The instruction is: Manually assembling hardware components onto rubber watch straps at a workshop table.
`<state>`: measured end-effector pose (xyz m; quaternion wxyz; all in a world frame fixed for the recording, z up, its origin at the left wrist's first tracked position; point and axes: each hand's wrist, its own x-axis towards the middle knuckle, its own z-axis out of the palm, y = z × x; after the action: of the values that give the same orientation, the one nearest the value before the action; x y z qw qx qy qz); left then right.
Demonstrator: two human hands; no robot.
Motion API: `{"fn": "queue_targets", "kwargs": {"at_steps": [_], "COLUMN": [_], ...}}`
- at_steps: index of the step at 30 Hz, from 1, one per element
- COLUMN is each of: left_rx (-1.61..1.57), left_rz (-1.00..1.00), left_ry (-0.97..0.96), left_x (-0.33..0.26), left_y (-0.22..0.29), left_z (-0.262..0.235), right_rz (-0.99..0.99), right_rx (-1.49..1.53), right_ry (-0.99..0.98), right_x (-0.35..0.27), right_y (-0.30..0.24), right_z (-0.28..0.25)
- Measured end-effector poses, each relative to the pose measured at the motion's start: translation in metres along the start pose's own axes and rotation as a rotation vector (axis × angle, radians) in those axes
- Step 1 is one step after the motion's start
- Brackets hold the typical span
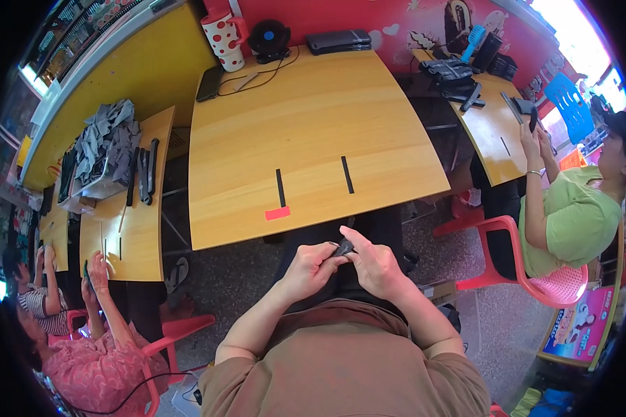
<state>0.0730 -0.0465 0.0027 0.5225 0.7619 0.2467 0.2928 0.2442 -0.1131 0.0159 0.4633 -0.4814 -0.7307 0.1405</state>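
At the far left, a side table (129, 229) carries a box (94, 187) heaped with grey fabric pieces (108, 142) toward its far end, with several dark strips (145, 174) lying just beside the box along the inner edge. A seated person in a pink top (97, 368) works at the near end of that table. The centre table (306, 139) bears two short black strips (280, 187) (347, 174) near its near edge, with a red tag (277, 213) at the near end of the left strip. At its far left corner lie a phone (209, 83) and a spotted cup (224, 40); a black round device (269, 38) and a flat dark stack (339, 41) sit along the far edge. Below the near edge, over the lap, the left hand (309, 267) and the right hand (374, 263) meet on a small dark fabric piece (343, 247) (its exact form is too small to tell). The left hand is curled, fingertips pinching the left side of the piece. The right hand is partly closed, thumb and forefinger pinching its right side. The piece is held clear of the table, just short of its near edge. At the right, a second side table (490, 132) holds dark items (452, 73) at its far end, and a person in a green top (570, 219) sits on a red chair (535, 278) beside it.
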Motion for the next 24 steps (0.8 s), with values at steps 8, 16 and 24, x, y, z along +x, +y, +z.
{"fn": "queue_targets", "kwargs": {"at_steps": [8,16,24], "left_rx": [0.136,0.161,0.557], "left_rz": [0.002,-0.102,0.005], "left_ry": [-0.126,-0.327,-0.286], "left_x": [0.005,0.000,-0.024], "left_y": [0.008,0.021,-0.010], "left_z": [-0.010,-0.031,-0.051], "right_rz": [0.193,0.246,0.188], "right_rx": [0.272,0.247,1.235], "right_ry": [-0.014,-0.231,0.582], "right_x": [-0.014,-0.023,-0.039], "right_y": [0.005,0.001,-0.029], "right_z": [-0.001,-0.009,-0.068]}}
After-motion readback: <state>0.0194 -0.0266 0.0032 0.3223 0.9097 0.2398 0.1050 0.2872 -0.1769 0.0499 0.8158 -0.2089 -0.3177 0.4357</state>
